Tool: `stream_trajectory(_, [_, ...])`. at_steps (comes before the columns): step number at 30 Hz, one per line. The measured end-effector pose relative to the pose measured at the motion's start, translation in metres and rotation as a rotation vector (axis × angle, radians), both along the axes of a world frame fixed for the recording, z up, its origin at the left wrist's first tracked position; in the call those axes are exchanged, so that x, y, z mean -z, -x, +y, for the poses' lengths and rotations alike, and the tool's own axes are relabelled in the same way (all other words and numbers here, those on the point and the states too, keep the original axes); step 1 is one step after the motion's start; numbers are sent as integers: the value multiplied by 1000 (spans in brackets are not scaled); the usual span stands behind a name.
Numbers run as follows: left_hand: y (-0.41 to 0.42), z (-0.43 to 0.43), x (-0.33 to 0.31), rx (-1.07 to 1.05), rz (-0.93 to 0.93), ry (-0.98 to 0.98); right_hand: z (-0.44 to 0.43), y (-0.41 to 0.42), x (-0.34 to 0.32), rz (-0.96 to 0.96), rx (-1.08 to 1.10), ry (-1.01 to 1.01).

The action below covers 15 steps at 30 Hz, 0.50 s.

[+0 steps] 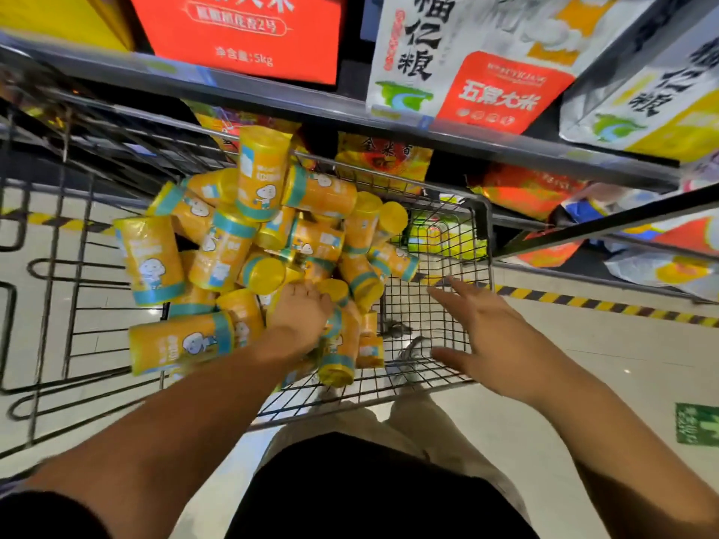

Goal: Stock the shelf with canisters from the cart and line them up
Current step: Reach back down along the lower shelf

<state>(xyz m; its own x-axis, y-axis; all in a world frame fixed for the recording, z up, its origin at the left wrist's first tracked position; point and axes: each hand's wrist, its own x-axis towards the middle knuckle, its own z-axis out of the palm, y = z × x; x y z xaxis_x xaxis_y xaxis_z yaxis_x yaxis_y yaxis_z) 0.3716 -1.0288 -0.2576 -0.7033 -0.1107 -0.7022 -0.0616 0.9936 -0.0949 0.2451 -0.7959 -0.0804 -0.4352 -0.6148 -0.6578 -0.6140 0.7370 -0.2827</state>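
A wire cart stands below me, its left and middle part heaped with several yellow-orange canisters banded in teal with a cartoon figure. Most lie on their sides; one stands upright at the back. My left hand reaches into the pile, palm down on the canisters, fingers curled among them; whether it grips one cannot be told. My right hand hovers over the bare right part of the cart with fingers spread, holding nothing.
Grey shelf edges run across the top, carrying rice bags: a red one and white ones. More bags lie on a lower shelf at right. Black-and-yellow floor tape runs along the shelf base.
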Motion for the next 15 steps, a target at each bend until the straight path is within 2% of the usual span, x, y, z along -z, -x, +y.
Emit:
stream_trajectory(3, [-15,9,-22,-443,72,-118,-15,17,49,-3,-9,27])
stream_trajectory(5, [-27,10,-37,-734,118,-255,-31,26,85,-47,-10,-23])
stream_trajectory(8, [-50,8,-55,-1040,186,-448,-61,32,133,-157,10,-80])
stream_trajectory(12, [-71,8,-80,-1316,274,-547,-91,26,189,-356,330,13])
stream_trajectory(15, [-80,6,-91,-1448,353,-591,-109,14,223,-384,589,16])
